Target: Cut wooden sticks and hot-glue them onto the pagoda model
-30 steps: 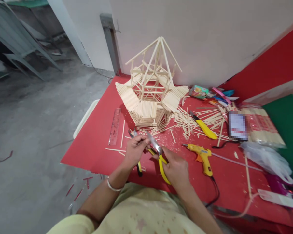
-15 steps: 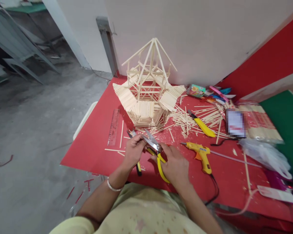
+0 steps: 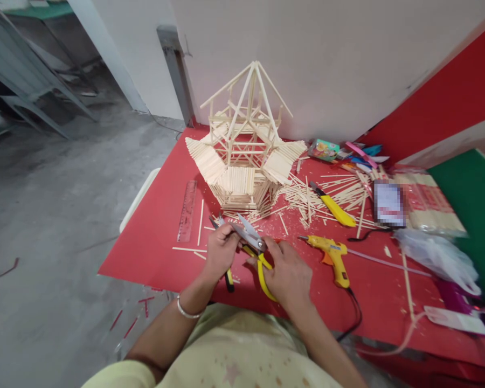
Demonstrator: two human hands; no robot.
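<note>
My right hand point(image 3: 290, 272) grips a pair of scissors point(image 3: 262, 264) by its yellow handles, with the blades parted and pointing up and left. Close to the blades, my left hand point(image 3: 221, 250) has its fingers pinched together; what lies between them is hidden or too small to make out. Partly under my left hand lie black-and-yellow pliers point(image 3: 229, 281). Just beyond both hands stands a model house of thin wooden sticks point(image 3: 242, 180), with an open pointed roof frame.
A clear ruler point(image 3: 187, 210) lies left on the red table point(image 3: 145, 242). To the right are loose sticks point(image 3: 307, 202), a yellow cutter knife point(image 3: 337, 210), a corded glue gun point(image 3: 331, 253), a plastic bag point(image 3: 436, 256) and packed sticks point(image 3: 428, 205). A wall stands behind.
The scissors have shifted slightly left toward my left hand's fingers, right hand moving along with them. Otherwise the view has only drifted a little.
</note>
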